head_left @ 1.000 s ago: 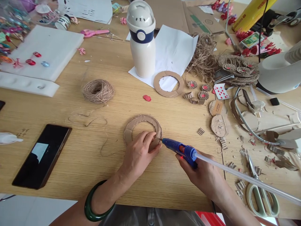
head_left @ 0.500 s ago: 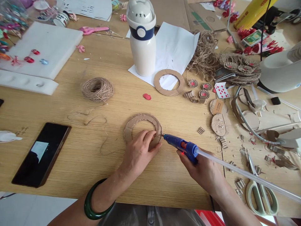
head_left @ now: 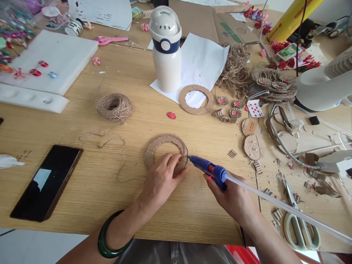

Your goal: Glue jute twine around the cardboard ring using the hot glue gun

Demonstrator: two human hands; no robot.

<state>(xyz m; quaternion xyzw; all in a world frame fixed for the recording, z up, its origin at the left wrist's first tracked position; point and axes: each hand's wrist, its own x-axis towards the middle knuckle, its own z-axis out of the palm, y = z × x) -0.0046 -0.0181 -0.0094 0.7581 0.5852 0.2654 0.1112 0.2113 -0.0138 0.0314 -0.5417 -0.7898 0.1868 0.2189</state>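
Note:
My left hand (head_left: 162,174) grips the near right side of a flat cardboard ring (head_left: 151,150), its fingers reaching over the inner edge. Twine runs along the ring's rim. In my right hand (head_left: 233,200) is a blue hot glue gun (head_left: 205,165) with a long clear glue stick (head_left: 275,205) trailing out of its back. The nozzle touches or nearly touches the ring's right outer edge; I cannot tell which. A loose strand of twine leads left of the ring toward a ball of jute twine (head_left: 115,107).
Behind stand a white bottle (head_left: 167,66) and a second cardboard ring (head_left: 184,104) partly on paper. A phone (head_left: 45,183) lies at left. Scissors (head_left: 299,223), cardboard discs (head_left: 251,146) and scraps litter the right. Two red discs (head_left: 171,115) lie beyond the held ring.
The glue gun's tip has shifted slightly along the ring's right edge. My left hand keeps its hold. The whole view has moved a little.

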